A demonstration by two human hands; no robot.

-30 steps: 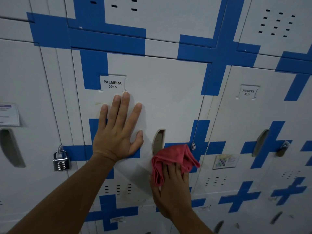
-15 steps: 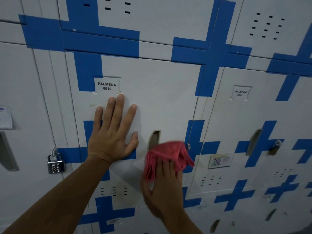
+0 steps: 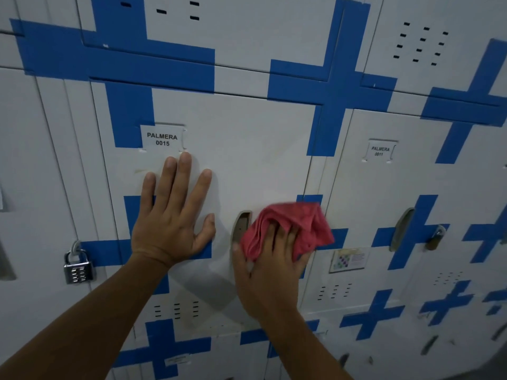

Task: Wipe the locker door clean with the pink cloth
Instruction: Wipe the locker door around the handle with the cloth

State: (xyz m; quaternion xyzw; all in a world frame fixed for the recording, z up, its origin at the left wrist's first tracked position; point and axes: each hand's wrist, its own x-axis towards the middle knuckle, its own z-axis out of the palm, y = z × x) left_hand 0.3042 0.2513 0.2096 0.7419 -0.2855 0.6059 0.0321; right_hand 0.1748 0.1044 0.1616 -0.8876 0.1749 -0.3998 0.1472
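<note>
The pink cloth [image 3: 288, 229] is bunched into loose folds under the right hand [image 3: 270, 270], whose fingers press it flat against the locker door [image 3: 247, 149], just right of the recessed handle [image 3: 241, 226] and at the door's right edge. It looks soft, light and limp, so it should handle best gathered under a flat palm with the fingers spread over the folds, or a loose corner may flap and drag. The left hand [image 3: 171, 215] holds nothing: it lies open and flat on the door, left of the handle and just below the name label [image 3: 162, 138], bracing the panel.

The handle's hollow could snag the cloth as it passes. The label's raised edges may catch too. A combination padlock [image 3: 78, 266] hangs well left of the handle, on the neighbouring locker, clear of the wiping path.
</note>
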